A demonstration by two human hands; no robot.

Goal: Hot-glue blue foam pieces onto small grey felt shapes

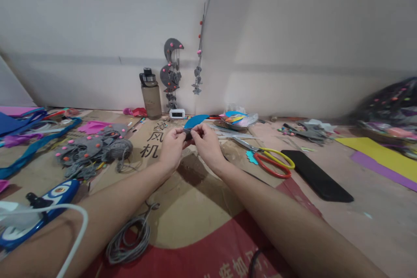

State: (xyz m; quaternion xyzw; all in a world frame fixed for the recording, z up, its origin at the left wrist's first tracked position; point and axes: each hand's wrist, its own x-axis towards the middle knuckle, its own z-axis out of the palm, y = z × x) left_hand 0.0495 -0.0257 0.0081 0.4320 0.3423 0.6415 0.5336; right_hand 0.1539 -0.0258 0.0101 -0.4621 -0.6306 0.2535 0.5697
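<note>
Both my hands meet above the cardboard in the middle of the table. My left hand [172, 147] and my right hand [205, 142] pinch a blue foam piece [194, 121] between their fingertips, with a small dark bit at the pinch that I cannot make out. The blue piece is curved and sticks up behind my fingers. Yellow and red handled scissors [272, 160] lie to the right of my right hand. A black phone [316, 176] lies beyond them.
Grey felt shapes with pink dots and a grey yarn ball [120, 148] lie left. A water bottle [151, 94], a small clock [177, 114] and grey hanging ornaments [171, 71] stand at the white wall. A grey cord coil [128, 239] lies near. Yellow and purple sheets [381, 156] lie right.
</note>
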